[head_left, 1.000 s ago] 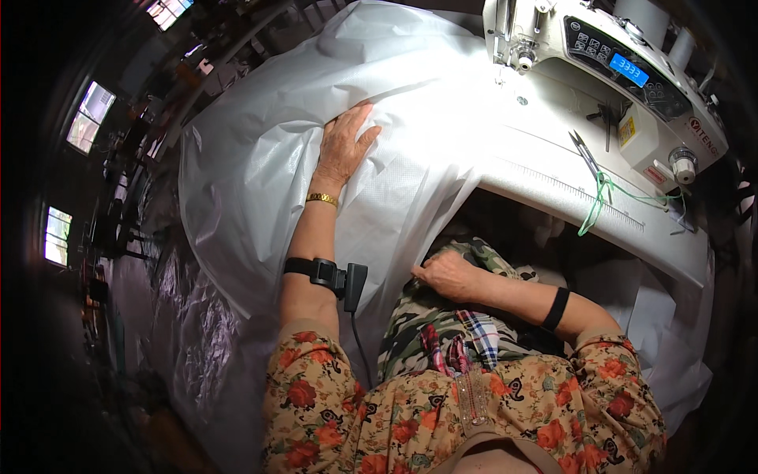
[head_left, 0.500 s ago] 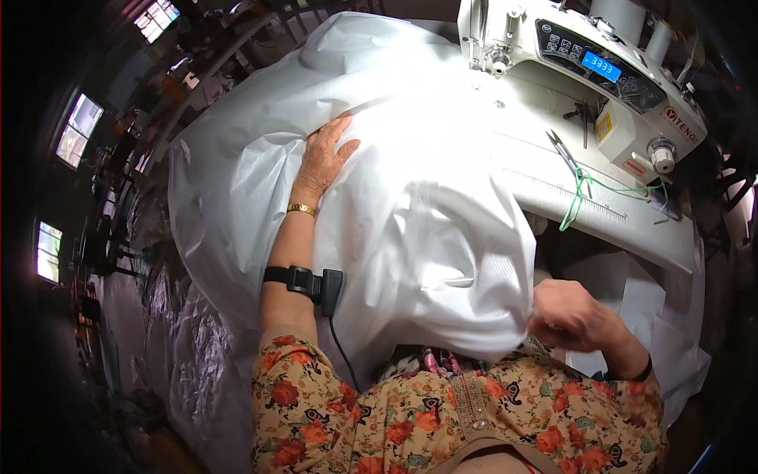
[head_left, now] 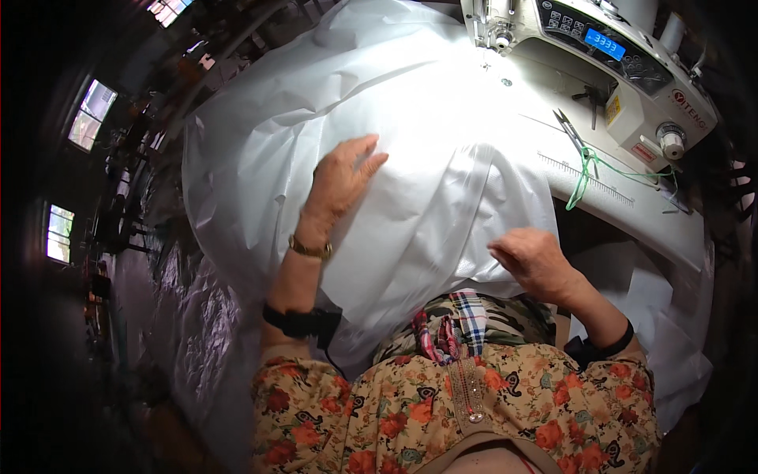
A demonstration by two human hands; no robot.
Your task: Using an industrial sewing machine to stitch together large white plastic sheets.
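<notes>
A large white sheet of thin, shiny material (head_left: pixel 260 182) spreads in folds over the sewing table and down to my lap. My left hand (head_left: pixel 339 178) is over its middle, fingers stretched and thumb apart, holding nothing. Near the sheet's right edge is my right hand (head_left: pixel 537 261), with its fingers curled in; what they hold, if anything, is hidden. The far part of the sheet reaches toward the needle area of a white sewing machine (head_left: pixel 663 118), where bright lamp light washes out detail.
Thread snips (head_left: pixel 570 130) with green cord (head_left: pixel 586 178) lie on the machine bed, right of the sheet. A printed ruler scale (head_left: pixel 588 178) runs along the bed's near edge. More white material (head_left: pixel 671 363) hangs at lower right. Crumpled silvery sheeting (head_left: pixel 197 316) lies at left.
My left hand has shifted right and nearer to me, fingers still spread. My right hand has moved up and left over the sheet. The sheet's near edge has drawn back, uncovering my lap.
</notes>
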